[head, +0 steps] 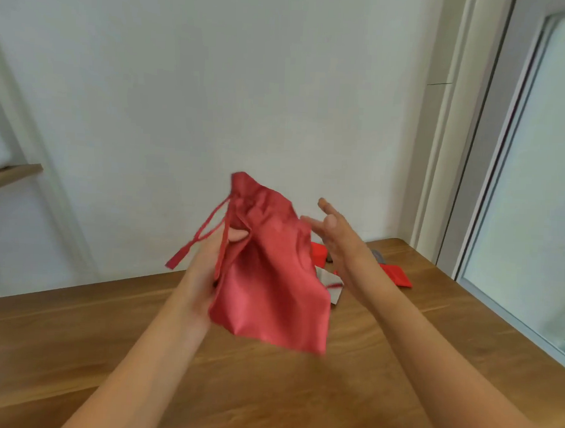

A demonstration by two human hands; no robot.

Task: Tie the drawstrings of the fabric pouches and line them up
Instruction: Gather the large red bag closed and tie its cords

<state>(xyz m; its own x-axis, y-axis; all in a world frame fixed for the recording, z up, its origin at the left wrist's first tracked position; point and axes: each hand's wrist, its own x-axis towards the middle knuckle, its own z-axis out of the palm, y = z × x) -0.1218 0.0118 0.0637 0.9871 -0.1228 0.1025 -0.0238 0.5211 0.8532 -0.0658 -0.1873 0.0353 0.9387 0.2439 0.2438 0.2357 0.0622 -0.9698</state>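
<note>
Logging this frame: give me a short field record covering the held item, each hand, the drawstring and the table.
held item: red pouch, lifted above the wooden table
left hand: grips the pouch's left edge below the neck
right hand: fingers spread beside the pouch; contact unclear
drawstring: loop hangs loose, no knot visible
also on table: red fabric pieces behind the right hand

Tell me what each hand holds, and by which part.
The left hand grips the red pouch by its side edge below the neck; right hand holds nothing.

Soft daylight from right window (535, 181); motion blur, wide-angle bowing
</note>
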